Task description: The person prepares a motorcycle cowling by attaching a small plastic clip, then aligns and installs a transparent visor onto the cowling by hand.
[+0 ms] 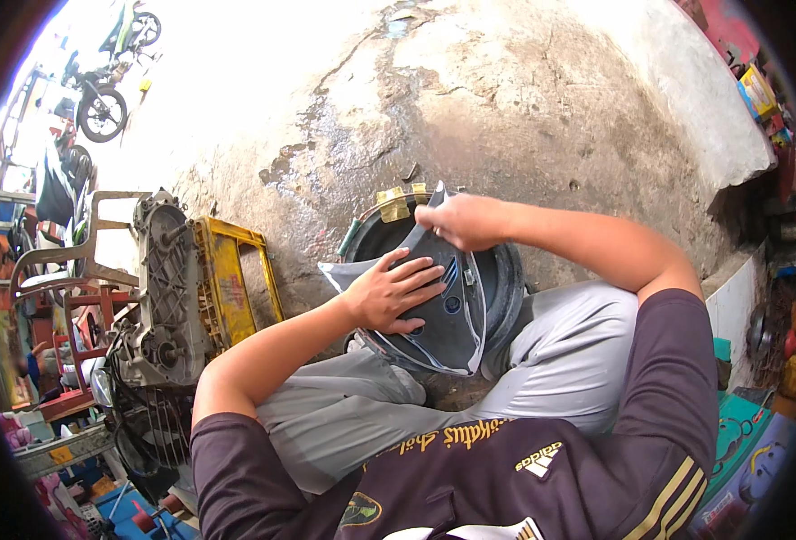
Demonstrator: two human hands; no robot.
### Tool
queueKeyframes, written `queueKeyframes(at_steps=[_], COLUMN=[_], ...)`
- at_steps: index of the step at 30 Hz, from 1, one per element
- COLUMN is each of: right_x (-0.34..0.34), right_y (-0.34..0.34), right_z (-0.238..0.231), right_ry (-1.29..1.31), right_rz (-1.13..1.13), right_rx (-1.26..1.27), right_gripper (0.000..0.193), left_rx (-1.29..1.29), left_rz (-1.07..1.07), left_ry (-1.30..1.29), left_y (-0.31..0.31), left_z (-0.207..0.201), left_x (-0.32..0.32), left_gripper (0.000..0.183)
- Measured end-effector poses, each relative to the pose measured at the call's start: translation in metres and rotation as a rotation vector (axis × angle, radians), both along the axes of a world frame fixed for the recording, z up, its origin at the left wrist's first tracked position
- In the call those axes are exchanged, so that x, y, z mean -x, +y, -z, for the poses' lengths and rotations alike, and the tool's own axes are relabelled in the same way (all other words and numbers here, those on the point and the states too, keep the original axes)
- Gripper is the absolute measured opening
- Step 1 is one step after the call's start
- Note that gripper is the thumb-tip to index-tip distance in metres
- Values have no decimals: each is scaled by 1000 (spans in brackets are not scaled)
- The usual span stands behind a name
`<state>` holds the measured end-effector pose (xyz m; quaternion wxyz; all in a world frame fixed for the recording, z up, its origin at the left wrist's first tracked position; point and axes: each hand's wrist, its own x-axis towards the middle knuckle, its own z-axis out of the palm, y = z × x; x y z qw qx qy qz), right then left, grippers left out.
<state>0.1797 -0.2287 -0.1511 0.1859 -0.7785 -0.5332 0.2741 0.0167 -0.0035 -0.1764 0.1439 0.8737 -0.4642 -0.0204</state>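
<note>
A dark grey plastic panel, with pale edges and a pointed upper end, rests tilted across a round black basin between my legs. It looks like a motorcycle body panel. My left hand lies flat on its left part with the fingers spread. Near the narrow upper end, my right hand is closed, its fingers curled down against the panel; whatever is under them is hidden. Yellowish flat pieces sit on the basin's far rim. Much of the basin's inside is covered by the panel.
Left of me stand a yellow crate and a metal engine case. Wet, cracked concrete floor stretches ahead. A pale raised block borders the right. Motorcycle wheels show at far left.
</note>
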Motion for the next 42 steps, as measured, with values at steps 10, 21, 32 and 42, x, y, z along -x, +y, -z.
queueKeyframes(at_steps=[10, 21, 32, 42], right_x=[-3, -5, -29, -59], right_y=[9, 1, -7, -18], right_z=[-9, 6, 7, -2], right_ry=[9, 34, 92, -12], right_rz=[-12, 2, 74, 247], right_rx=[29, -70, -57, -31], right_gripper=[37, 24, 23, 31], left_rx=[-16, -23, 23, 3], left_rz=[2, 14, 4, -4], left_ry=[32, 36, -12, -9], left_y=[4, 2, -1, 0], left_z=[2, -1, 3, 3], left_x=[1, -1, -4, -2], left_gripper=[72, 72, 75, 75])
